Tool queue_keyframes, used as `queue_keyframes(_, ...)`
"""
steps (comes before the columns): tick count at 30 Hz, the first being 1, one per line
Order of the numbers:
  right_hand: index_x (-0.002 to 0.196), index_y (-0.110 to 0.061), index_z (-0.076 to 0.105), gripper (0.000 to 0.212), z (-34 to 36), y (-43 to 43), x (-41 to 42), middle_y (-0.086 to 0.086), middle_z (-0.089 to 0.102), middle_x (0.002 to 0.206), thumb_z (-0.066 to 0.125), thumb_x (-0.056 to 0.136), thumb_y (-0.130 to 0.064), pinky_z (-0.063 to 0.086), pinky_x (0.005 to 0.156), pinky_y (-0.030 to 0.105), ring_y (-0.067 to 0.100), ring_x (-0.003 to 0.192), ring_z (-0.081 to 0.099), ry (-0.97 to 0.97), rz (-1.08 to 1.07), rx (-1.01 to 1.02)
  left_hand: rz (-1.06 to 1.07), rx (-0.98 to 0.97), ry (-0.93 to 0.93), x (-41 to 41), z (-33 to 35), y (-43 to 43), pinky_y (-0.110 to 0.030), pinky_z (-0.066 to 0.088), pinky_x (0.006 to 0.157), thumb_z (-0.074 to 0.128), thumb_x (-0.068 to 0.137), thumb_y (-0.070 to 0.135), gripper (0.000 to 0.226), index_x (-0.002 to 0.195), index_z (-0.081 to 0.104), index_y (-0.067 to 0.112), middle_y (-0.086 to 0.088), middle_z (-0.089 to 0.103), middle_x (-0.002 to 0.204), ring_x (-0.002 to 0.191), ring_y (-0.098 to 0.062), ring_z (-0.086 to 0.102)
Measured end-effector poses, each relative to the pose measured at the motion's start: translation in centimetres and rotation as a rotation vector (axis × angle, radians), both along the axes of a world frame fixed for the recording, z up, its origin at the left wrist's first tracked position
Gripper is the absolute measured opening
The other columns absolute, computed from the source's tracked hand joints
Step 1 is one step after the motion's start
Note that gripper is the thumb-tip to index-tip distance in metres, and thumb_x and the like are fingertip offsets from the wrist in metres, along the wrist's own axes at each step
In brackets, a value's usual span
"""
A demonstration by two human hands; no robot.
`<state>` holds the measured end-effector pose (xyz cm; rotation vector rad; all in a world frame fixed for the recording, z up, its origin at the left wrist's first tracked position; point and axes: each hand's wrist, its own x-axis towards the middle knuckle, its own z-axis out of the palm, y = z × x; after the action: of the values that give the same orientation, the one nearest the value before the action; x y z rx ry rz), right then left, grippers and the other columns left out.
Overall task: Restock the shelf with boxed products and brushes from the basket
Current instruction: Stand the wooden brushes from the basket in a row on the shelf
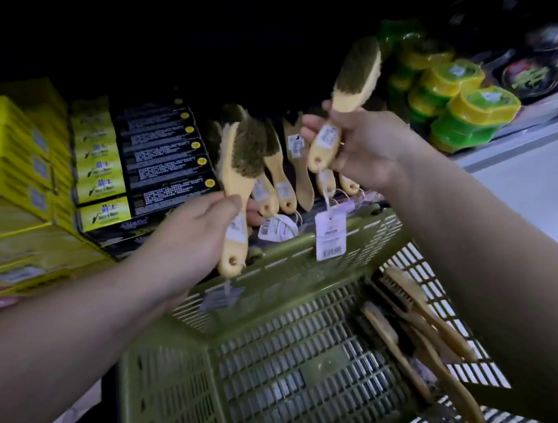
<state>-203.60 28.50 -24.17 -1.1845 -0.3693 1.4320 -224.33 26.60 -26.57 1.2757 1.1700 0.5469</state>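
My left hand (192, 236) grips the handle of a wooden brush (243, 166) with dark bristles, held upright in front of the shelf. My right hand (363, 144) grips a second wooden brush (349, 95) by its handle, raised higher and tilted right, with a white price tag (330, 235) dangling from it. Several more brushes (284, 176) lean in a row on the shelf between my hands. Below, the olive green basket (290, 399) holds several brushes (417, 331) along its right side.
Stacked yellow boxes (1, 171) and black-and-yellow boxes (148, 163) fill the shelf on the left. Green and yellow round tubs (460, 113) and dark round tins (528, 76) sit on the right. A pale floor (527, 192) shows at right.
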Motion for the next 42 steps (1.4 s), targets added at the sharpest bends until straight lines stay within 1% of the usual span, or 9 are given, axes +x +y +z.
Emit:
queue_keyframes(3,0.126,-0.020,0.038,0.042,-0.5,1.2,-0.5,0.006,0.063,0.105,0.032,0.095,0.007,0.051,0.079,0.038,0.021,0.101,0.061,-0.052,0.072,0.108,-0.023,0.057,-0.009,0.2,0.2,0.0,-0.024,0.051,0.060,0.036,0.099,0.026,0.032,0.092,0.066,0.018,0.008,0.073,0.077,0.073,-0.012,0.066)
queue_keyframes(6,0.124,-0.027,0.037,0.044,-0.7,1.6,-0.3,0.002,0.061,0.115,0.031,0.095,0.006,0.050,0.083,0.040,0.022,0.112,0.058,-0.101,0.130,0.214,0.004,0.102,-0.063,0.4,0.7,0.4,-0.015,0.046,0.046,0.033,0.100,0.024,0.031,0.097,0.062,0.015,0.004,0.072,0.074,0.063,-0.004,0.064)
queue_keyframes(12,0.133,-0.017,0.035,0.044,-1.2,0.8,0.4,0.007,0.064,0.112,0.036,0.095,0.005,0.056,0.074,0.037,0.022,0.096,0.068,-0.181,0.195,0.133,0.043,0.099,-0.115,1.1,1.2,1.2,-0.019,0.054,0.060,0.031,0.101,0.021,0.030,0.095,0.059,0.014,0.006,0.073,0.073,0.065,-0.005,0.066)
queue_keyframes(20,0.124,-0.012,0.048,0.030,-0.5,-1.0,2.6,0.012,0.070,0.094,0.042,0.096,-0.003,0.057,0.064,0.034,0.025,0.085,0.070,-0.316,0.573,-0.039,0.069,0.069,-0.091,0.6,1.0,1.0,-0.029,0.055,0.073,0.032,0.101,0.021,0.029,0.096,0.060,0.015,0.006,0.073,0.076,0.071,-0.008,0.067)
queue_keyframes(28,0.127,-0.021,0.039,0.027,-1.8,-0.7,2.0,0.012,0.062,0.091,0.038,0.100,-0.015,0.058,0.063,0.039,0.029,0.079,0.070,-0.526,0.474,-0.089,0.014,0.085,-0.037,0.7,1.2,0.6,-0.028,0.054,0.070,0.031,0.101,0.023,0.028,0.098,0.059,0.019,0.007,0.072,0.082,0.072,-0.004,0.067)
queue_keyframes(33,0.125,-0.018,0.041,0.025,-3.4,-0.2,1.4,0.005,0.070,0.084,0.039,0.100,-0.015,0.056,0.066,0.040,0.024,0.081,0.068,-0.612,0.387,-0.108,0.007,0.081,-0.051,0.5,0.7,0.4,-0.023,0.053,0.063,0.032,0.101,0.022,0.027,0.100,0.058,0.017,0.008,0.072,0.080,0.070,-0.002,0.066)
queue_keyframes(37,0.130,-0.011,0.042,0.035,-6.1,1.0,-0.6,0.006,0.066,0.100,0.047,0.097,-0.020,0.052,0.075,0.035,0.023,0.087,0.062,-0.661,0.295,-0.192,0.018,0.018,-0.108,0.6,0.8,0.3,-0.031,0.056,0.066,0.030,0.101,0.017,0.025,0.105,0.054,0.018,0.005,0.073,0.081,0.079,-0.011,0.068)
queue_keyframes(39,0.130,-0.014,0.044,0.038,-7.1,1.5,-1.6,0.003,0.058,0.099,0.051,0.095,-0.026,0.046,0.069,0.031,0.021,0.078,0.054,-0.787,0.275,-0.234,0.026,-0.004,-0.161,0.5,0.9,0.4,-0.031,0.057,0.060,0.029,0.099,0.011,0.026,0.108,0.053,0.014,0.001,0.073,0.082,0.077,-0.011,0.069)
queue_keyframes(42,0.128,-0.020,0.048,0.037,-7.6,2.0,-2.4,0.000,0.058,0.091,0.056,0.092,-0.026,0.041,0.045,0.017,0.012,0.062,0.052,-0.983,0.280,-0.221,0.037,-0.019,-0.219,0.4,1.2,0.7,-0.029,0.056,0.057,0.028,0.097,0.007,0.028,0.112,0.052,0.011,-0.001,0.074,0.080,0.069,-0.008,0.068)
